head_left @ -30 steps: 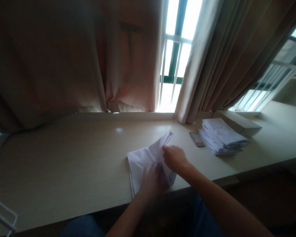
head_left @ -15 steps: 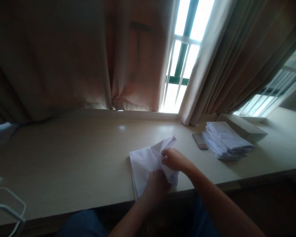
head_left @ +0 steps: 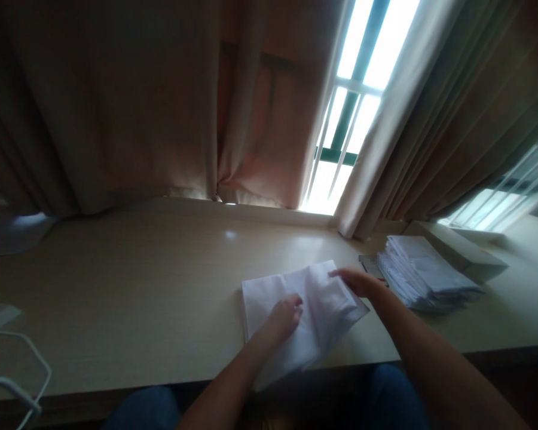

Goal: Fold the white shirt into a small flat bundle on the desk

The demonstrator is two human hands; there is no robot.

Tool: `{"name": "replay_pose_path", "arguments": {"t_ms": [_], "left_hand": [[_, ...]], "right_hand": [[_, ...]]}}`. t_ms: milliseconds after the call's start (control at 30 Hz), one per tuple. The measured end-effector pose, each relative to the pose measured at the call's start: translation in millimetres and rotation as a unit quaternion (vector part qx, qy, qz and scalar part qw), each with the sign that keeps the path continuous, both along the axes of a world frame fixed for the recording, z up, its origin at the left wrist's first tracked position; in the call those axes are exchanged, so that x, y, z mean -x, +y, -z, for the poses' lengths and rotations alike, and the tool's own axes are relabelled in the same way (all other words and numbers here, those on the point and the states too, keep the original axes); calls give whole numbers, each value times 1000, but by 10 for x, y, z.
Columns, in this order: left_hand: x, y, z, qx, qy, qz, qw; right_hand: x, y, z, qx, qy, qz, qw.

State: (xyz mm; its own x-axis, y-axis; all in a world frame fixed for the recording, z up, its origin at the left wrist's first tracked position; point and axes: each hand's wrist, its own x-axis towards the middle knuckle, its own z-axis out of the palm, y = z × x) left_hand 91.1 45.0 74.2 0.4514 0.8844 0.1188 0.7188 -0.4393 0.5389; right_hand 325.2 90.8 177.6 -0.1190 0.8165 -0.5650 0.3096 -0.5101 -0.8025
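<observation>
A stack of folded white sheets [head_left: 269, 292], paper or thin cloth, lies at the desk's front edge, its near corner reaching over that edge. My right hand [head_left: 356, 280] pinches the far right part of the top sheet [head_left: 332, 298], which is creased and partly raised. On the middle of the stack rests my left hand [head_left: 284, 316], its fingers curled inward; whether anything is between them is hidden by blur.
To the right stands a taller pile of folded white sheets [head_left: 430, 269], with a flat dark-edged item [head_left: 370, 266] beside it and a long pale box [head_left: 457, 248] behind. White cables [head_left: 40, 358] curve at the lower left. Curtains [head_left: 161, 119] and a barred window [head_left: 341, 119] back the desk [head_left: 116, 286].
My right hand has moved right, spreading the top sheet's folded part outward. My left hand has slid up the stack, its fingers curling. The view has shifted slightly.
</observation>
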Motion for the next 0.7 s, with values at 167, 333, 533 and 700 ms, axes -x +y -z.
{"name": "replay_pose_path", "arguments": {"t_ms": [167,333,533,700], "left_hand": [[44,502,29,-16,23,-66,997],[-26,723,105,31,25,-60,997],[59,805,115,98,-86,-34,991],[208,799,70,181,-250,-25,951]], "right_hand": [[-42,90,27,-61,-42,9,997],[-89,3,-57,-141,-64,-60,986],[104,-43,-230,-167,-108,-101,975],[512,-1,-413,-259,-311,-187,895]]}}
